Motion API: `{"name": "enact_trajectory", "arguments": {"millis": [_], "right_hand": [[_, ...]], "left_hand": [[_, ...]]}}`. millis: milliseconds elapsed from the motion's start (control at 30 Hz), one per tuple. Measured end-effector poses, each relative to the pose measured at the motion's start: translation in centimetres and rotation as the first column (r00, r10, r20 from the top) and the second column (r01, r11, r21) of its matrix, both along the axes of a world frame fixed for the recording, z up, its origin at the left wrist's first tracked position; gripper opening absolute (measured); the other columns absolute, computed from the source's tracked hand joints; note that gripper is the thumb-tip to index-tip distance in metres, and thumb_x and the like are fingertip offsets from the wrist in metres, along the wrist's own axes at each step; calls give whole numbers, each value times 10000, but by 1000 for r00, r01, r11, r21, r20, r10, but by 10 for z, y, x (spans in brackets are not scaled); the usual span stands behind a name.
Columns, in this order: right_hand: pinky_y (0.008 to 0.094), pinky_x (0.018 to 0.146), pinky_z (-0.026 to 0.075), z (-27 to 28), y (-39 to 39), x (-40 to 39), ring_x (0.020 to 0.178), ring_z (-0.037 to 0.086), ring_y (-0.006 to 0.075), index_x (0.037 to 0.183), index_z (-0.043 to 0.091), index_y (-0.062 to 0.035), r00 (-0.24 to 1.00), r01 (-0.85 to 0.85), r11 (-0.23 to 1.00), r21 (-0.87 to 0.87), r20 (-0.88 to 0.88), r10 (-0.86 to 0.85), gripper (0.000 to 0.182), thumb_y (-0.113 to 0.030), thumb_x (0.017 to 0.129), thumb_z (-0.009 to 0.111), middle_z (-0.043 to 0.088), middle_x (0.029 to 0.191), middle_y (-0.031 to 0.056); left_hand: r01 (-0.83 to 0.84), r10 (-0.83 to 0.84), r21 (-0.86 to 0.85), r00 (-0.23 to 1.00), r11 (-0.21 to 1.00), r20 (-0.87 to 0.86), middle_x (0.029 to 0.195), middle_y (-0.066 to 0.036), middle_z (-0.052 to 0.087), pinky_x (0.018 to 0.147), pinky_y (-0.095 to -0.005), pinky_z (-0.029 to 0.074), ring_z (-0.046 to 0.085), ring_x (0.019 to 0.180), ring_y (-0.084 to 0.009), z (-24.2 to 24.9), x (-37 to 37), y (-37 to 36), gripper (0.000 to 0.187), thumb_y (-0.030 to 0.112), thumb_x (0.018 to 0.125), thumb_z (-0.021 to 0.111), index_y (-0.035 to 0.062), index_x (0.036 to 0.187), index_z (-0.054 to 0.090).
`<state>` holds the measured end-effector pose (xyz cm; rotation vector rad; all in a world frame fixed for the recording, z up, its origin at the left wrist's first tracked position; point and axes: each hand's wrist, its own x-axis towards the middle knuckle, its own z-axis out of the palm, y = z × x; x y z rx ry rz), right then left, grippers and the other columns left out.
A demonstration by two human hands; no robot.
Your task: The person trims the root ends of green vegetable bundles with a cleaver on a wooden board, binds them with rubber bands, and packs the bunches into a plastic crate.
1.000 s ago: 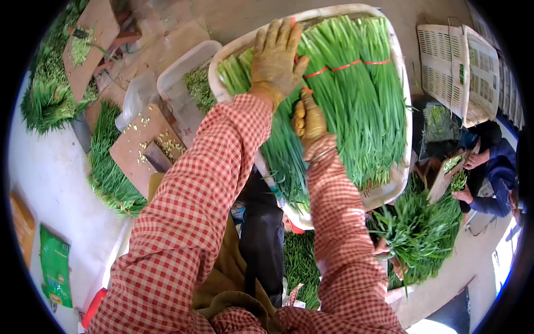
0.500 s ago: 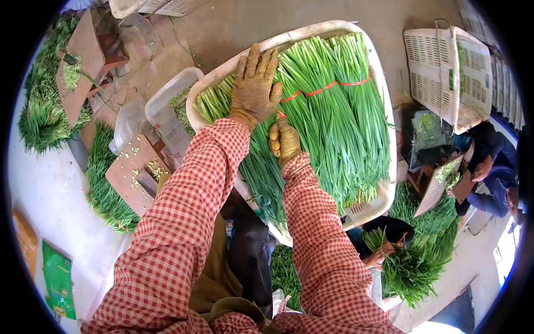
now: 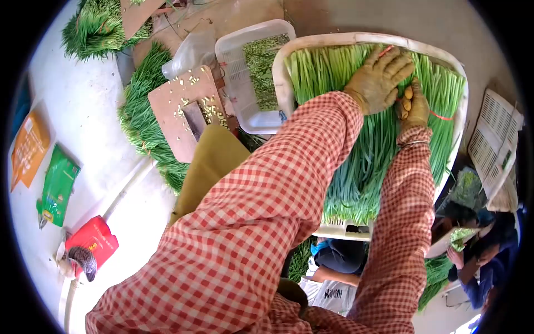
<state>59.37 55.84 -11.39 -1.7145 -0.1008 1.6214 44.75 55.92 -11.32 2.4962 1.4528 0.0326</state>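
Bundles of long green chives (image 3: 356,161) lie side by side in a white plastic crate (image 3: 370,40), their pale cut ends at the far rim. My left hand (image 3: 378,80), in a soiled yellowish glove, lies open over the upper stalks, its fingers stretched out beside a bit of red tie. Just right of it, my right hand (image 3: 414,107), gloved alike, rests among the bundles with its fingers curled in. What those fingers hold, if anything, is hidden. A red band (image 3: 441,116) wraps the bundle at the right.
To the left stand a white tub (image 3: 257,122) of green trimmings and a board (image 3: 167,111) with a blade and scraps. Loose chives (image 3: 142,106) lie along the floor. At the lower right, a co-worker in dark blue (image 3: 489,261) sits near an upright crate (image 3: 495,139).
The view has swung left, so the crate appears farther right. Both hands have moved rightward across the bundles. My left hand remains flat, and my right fingers remain curled.
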Motion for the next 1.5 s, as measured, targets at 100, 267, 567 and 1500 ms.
{"name": "enact_trajectory", "arguments": {"millis": [100, 267, 567, 1500], "right_hand": [[229, 312, 256, -4, -7, -10, 352, 354, 78, 693, 557, -138, 997, -12, 1000, 4, 76, 11, 327, -348, 930, 637, 476, 528, -31], [215, 303, 213, -34, 1, 26, 337, 276, 48, 643, 493, -197, 1000, 15, 999, -38, 15, -15, 380, -412, 914, 650, 391, 482, -73], [285, 577, 452, 5, -55, -63, 648, 548, 155, 998, 637, -43, 412, -684, 729, 8, 829, 378, 304, -333, 972, 550, 605, 788, 37], [478, 671, 531, 46, -432, -476, 765, 660, 408, 1146, 589, -138, 32, -953, 217, -212, 641, 767, 309, -280, 875, 626, 673, 855, 218]], "left_hand": [[-19, 20, 29, 1000, 999, -8, 1570, -54, 250, 1195, -486, 55, 171, 1464, -266, 6, -5, -2, 649, 443, 939, 413, 156, 1506, 280], [-146, 136, 23, 960, 989, 246, 1548, -101, 291, 1189, -475, 118, 236, 1442, -295, 31, -8, -16, 605, 331, 928, 432, 82, 1472, 338], [-361, 512, -437, 805, 824, 300, 1455, -166, 399, 1128, -480, 264, 348, 1374, -315, 147, -248, -332, 565, 181, 820, 573, 17, 1350, 469], [-605, 954, -794, 270, 66, -127, 1169, -149, 648, 947, -396, 462, 606, 1074, -323, 120, -455, -509, 321, 294, 972, 493, 99, 1175, 647]]}}
